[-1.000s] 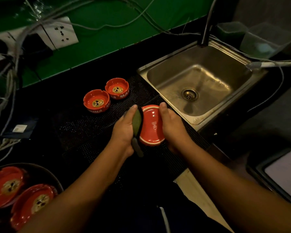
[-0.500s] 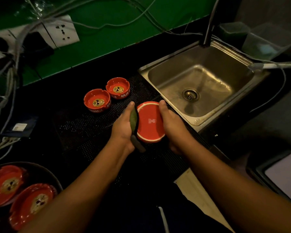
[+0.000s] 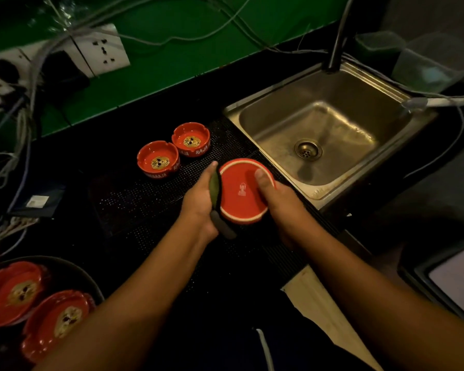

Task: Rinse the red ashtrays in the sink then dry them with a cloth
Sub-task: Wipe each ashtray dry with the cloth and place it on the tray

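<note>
A red ashtray (image 3: pixel 239 192) is held between both hands above the black mat, its underside turned up toward me. My left hand (image 3: pixel 198 202) grips a dark green cloth (image 3: pixel 214 187) against the ashtray's left edge. My right hand (image 3: pixel 276 199) holds the right side, thumb lying across the base. Two more red ashtrays (image 3: pixel 158 161) (image 3: pixel 191 140) sit upright on the mat behind. The steel sink (image 3: pixel 316 135) lies to the right, no water visibly running.
A dark bowl (image 3: pixel 73 271) at the lower left holds two more red ashtrays (image 3: pixel 12 293) (image 3: pixel 58 319). Cables and a wall socket (image 3: pixel 102 50) line the green back wall. A tap (image 3: pixel 338 36) rises behind the sink; clear containers (image 3: pixel 426 62) stand at the far right.
The ashtray has been tipped over in my hands, from standing on edge to base facing up. My right thumb has slid onto the base. Both hands moved slightly away from me.
</note>
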Demonstrator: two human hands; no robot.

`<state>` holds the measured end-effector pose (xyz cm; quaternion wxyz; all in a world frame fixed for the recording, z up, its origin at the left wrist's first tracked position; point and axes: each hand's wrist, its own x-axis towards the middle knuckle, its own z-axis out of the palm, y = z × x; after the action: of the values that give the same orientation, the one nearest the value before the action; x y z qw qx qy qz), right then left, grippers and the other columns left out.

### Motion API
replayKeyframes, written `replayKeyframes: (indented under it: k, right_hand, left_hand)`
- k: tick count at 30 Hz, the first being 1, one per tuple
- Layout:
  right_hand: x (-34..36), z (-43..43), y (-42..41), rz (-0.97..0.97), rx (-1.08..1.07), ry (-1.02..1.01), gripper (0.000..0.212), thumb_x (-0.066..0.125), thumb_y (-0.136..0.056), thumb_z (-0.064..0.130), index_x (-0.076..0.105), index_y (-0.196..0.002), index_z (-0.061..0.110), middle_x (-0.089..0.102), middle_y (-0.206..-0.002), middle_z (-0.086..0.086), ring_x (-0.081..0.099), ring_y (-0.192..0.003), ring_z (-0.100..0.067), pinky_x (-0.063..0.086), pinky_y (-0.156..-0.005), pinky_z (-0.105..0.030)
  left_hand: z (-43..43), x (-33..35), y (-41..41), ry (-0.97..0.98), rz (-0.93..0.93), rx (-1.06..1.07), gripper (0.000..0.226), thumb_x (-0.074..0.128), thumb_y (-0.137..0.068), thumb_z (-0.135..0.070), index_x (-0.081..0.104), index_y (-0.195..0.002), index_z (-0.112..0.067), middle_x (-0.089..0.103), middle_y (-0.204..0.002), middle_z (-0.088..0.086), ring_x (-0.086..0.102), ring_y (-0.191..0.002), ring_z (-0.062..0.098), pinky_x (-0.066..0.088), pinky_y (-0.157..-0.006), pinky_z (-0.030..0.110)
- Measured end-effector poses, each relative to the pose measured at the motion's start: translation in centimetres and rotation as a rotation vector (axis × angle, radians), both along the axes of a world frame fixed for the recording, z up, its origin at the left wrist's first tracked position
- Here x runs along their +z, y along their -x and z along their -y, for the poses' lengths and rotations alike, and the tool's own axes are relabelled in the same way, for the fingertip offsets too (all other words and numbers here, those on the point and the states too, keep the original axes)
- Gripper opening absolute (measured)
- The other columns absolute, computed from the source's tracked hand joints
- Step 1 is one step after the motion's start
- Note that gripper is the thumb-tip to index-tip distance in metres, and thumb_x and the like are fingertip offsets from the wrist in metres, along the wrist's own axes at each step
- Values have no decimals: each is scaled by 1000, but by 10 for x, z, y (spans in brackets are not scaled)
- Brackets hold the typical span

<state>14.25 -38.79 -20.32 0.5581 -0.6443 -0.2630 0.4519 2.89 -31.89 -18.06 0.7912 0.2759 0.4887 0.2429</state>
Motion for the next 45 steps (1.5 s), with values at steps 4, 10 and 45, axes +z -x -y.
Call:
replayKeyframes:
  k: [4,10,45]
  right_hand:
    - [-2,8,-8,68,79,-10,56,60,-71,58,67,-100,11,75,-89,-6,72,-80,-16,55,-75,-31]
    - [2,15,-16,259,556,35,16,74,-81,27,67,-94,23,74,-91,-3,71,-85,-16,56,-81,-32]
    - [6,6,-36,278,-202,-185,51,55,-95,15,40,-127,52,47,-137,5,48,-125,-10,42,-106,-36]
  left_hand:
    - [-7,5,0,-194,-102,-127,43,60,-88,-46,67,-108,-9,73,-82,13,70,-70,27,59,-68,38]
    - [-24,11,-7,-475,-323,-697,35,63,-89,-39,64,-106,-9,71,-97,14,69,-84,26,56,-78,38]
    - [-5,-8,25,-488,-351,-289,78,30,-94,-60,61,-92,11,70,-79,20,72,-73,26,53,-72,35]
